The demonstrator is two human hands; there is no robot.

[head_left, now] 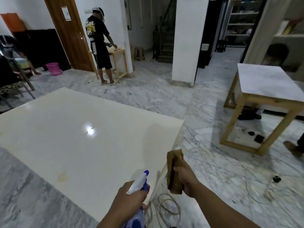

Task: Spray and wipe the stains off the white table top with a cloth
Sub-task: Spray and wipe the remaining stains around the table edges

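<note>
Tabletop [74,137], white and glossy, filled the lower left of the head view, with a ceiling light reflected near its centre and a yellowish stain [63,177] close to its near edge. Left hand [130,197] hovered over the near right corner, its fingers curled round a spray bottle [139,181] whose blue-tipped white nozzle pointed out across the surface, toward the stain's side. Right hand [185,177] was just beyond the tabletop's right edge, its fingers gripping a folded brown cloth [174,170] held upright, clear of the surface. Coiled cable [166,206] lay on the marble floor [156,94] below both hands. Wooden-framed table [263,89] stood well apart at right. Another person [100,46] stood at a small wooden table [118,53] in the background; a pink bucket [54,68] sat near a brown door [70,33].
</note>
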